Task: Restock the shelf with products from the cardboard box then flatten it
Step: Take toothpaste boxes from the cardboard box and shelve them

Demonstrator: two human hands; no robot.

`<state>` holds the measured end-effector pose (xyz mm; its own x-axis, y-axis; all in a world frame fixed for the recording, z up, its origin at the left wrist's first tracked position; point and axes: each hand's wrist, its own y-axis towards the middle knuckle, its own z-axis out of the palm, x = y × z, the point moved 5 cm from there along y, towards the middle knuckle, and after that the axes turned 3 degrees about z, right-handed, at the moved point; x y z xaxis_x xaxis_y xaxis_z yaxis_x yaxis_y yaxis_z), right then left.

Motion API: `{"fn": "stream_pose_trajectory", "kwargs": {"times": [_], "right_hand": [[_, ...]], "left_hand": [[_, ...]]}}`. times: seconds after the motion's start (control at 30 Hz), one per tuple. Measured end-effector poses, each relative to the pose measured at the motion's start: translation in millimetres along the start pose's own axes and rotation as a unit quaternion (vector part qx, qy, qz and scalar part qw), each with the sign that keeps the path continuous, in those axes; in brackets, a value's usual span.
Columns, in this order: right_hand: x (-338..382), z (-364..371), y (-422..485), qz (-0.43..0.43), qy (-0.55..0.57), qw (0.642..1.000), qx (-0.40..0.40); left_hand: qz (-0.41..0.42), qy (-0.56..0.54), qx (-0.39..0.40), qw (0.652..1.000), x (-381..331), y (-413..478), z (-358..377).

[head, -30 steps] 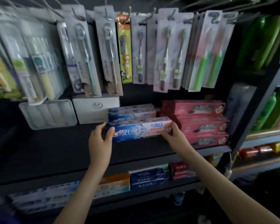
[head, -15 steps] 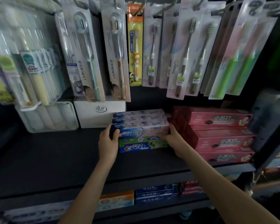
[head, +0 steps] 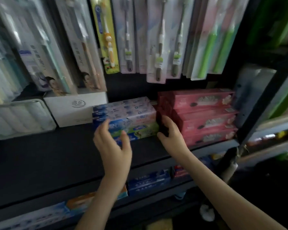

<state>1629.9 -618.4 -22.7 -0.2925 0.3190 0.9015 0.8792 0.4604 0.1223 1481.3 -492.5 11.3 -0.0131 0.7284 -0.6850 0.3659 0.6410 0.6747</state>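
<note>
Blue-and-white toothpaste boxes (head: 123,108) lie stacked on a dark, matte shelf (head: 40,155), set well back from its front edge. Each box lies flat with its long axis running left to right along the shelf, printed face towards the viewer and ends pointing at the neighbours on either side. A box with a green band (head: 145,128) sits low in the front of the stack.

The left hand (head: 113,146) hovers just in front of the stack's left half, fingers spread and relaxed, gripping nothing. The right hand (head: 171,135) is at the stack's right end, its fingers loosely bent beside the dark gap there and wrapped round no box; blur hides whether they touch the cardboard.

Just right of the stack stand piled red boxes (head: 204,112), laid the same way. To the left a white box (head: 76,108) sits beside the stack, and further left a clear pack of pale rolls (head: 20,118). Carded toothbrushes (head: 160,47) hang in a row above, upright, handles down. A dark upright post (head: 264,103) closes the bay on the right, with blurred green bottles (head: 273,22) beyond it. Below, a lower shelf carries more blue boxes (head: 148,181), also lying lengthwise. The light is dim.
</note>
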Motion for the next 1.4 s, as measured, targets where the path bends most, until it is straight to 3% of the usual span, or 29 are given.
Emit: {"fn": "stream_pose_trajectory", "kwargs": {"times": [0.07, 0.13, 0.2, 0.3, 0.47, 0.53, 0.63, 0.77, 0.87, 1.23, 1.4], "right_hand": [[-14, -27, -48, -0.025, -0.011, 1.000, -0.007], [-45, -62, -100, -0.017, -0.018, 0.999, -0.032], [-89, -101, -154, 0.034, -0.034, 0.996, -0.071], [-160, -164, -247, 0.165, -0.046, 0.974, -0.149], [-253, -257, -423, 0.325, -0.067, 0.903, -0.272], [-273, -271, -473, 0.357, -0.070, 0.877, -0.314], [-326, -283, -590, 0.439, -0.031, 0.815, -0.377], [-395, -262, -722, 0.559, 0.016, 0.725, -0.402], [-439, -248, -780, 0.605, 0.035, 0.683, -0.407], [-685, -126, -852, 0.678, 0.144, 0.584, -0.422], [-792, -73, -850, 0.699, 0.150, 0.582, -0.388]], "left_hand": [[0.085, -0.057, 0.100, 0.990, -42, -49, 24], [0.124, -0.102, 0.248, 0.955, -74, -108, 57], [0.115, -0.125, 0.405, 0.898, -96, -174, 92], [0.089, -0.145, 0.564, 0.808, -122, -271, 132], [0.151, -0.135, 0.715, 0.669, -190, -423, 160], [0.182, -0.124, 0.730, 0.647, -200, -464, 164], [0.228, -0.100, 0.772, 0.585, -220, -568, 159], [0.213, -0.050, 0.825, 0.520, -213, -689, 144], [0.192, -0.012, 0.850, 0.490, -196, -761, 142], [0.128, 0.145, 0.882, 0.429, -25, -1033, 180], [0.151, 0.229, 0.865, 0.419, 48, -1132, 210]]}}
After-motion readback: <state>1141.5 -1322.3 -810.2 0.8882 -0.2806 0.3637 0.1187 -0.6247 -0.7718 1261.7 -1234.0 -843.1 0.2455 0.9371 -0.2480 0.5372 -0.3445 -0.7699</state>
